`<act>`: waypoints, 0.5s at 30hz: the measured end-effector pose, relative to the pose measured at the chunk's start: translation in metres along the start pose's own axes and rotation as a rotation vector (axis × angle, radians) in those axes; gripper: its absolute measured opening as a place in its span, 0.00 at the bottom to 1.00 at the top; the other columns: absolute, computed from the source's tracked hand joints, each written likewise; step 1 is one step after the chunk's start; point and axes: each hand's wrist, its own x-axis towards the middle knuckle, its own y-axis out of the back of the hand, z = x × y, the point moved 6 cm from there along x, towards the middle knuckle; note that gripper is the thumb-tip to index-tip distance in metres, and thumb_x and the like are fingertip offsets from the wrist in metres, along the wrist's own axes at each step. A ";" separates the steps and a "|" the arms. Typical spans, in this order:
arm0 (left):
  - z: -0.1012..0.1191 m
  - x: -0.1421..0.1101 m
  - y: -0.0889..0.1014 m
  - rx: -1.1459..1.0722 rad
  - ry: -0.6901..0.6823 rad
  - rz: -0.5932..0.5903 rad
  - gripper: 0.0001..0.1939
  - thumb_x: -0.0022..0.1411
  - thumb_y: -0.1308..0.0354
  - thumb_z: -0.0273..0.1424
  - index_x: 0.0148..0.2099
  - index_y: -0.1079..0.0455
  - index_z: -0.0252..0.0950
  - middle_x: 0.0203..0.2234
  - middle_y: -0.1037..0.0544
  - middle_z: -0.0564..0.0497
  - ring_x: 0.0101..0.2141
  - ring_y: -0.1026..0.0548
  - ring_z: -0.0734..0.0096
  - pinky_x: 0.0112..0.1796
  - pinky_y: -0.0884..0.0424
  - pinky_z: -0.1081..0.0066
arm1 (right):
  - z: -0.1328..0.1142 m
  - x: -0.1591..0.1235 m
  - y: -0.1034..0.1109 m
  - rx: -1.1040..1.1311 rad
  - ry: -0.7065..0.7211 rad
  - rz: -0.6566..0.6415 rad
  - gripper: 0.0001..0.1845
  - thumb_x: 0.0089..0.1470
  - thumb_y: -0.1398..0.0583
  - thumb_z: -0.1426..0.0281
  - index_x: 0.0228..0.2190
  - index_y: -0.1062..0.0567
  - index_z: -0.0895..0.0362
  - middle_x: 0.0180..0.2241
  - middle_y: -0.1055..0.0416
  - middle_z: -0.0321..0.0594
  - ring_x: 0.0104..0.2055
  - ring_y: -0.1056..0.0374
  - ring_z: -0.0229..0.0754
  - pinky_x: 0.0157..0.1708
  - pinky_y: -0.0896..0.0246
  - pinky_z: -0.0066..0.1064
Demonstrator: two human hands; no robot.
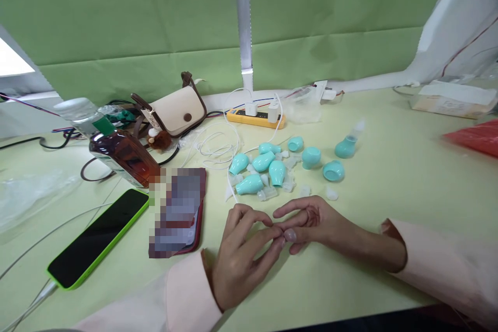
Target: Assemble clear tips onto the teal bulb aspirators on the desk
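My left hand [241,257] and my right hand [324,224] meet at their fingertips just above the table. The thumb and fingers of both are pressed together there; anything between them is hidden or too small to name. Just beyond lie several glossy teal bulbs [249,184], mixed with small translucent white pieces [267,193]. To the right, one teal bulb [345,147] carries a translucent pointed tip [359,127]. Nearby, another bulb [333,170] shows its opening. A small translucent piece [331,193] lies close to my right hand.
A red-cased phone [200,218] and a green-cased phone [99,238] lie left of my hands. Behind them are a tilted bottle [122,153], a cream bag [177,111], coiled white cable [218,145] and a yellow power strip [252,118]. Something red [476,137] lies far right.
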 end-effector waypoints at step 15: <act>-0.024 -0.001 0.001 -0.237 0.267 0.142 0.05 0.50 0.45 0.21 0.31 0.30 0.33 0.22 0.27 0.50 0.29 0.34 0.70 0.30 0.34 0.70 | -0.062 -0.018 0.033 -1.756 0.480 0.110 0.07 0.43 0.43 0.68 0.27 0.28 0.55 0.21 0.32 0.36 0.25 0.38 0.38 0.24 0.50 0.28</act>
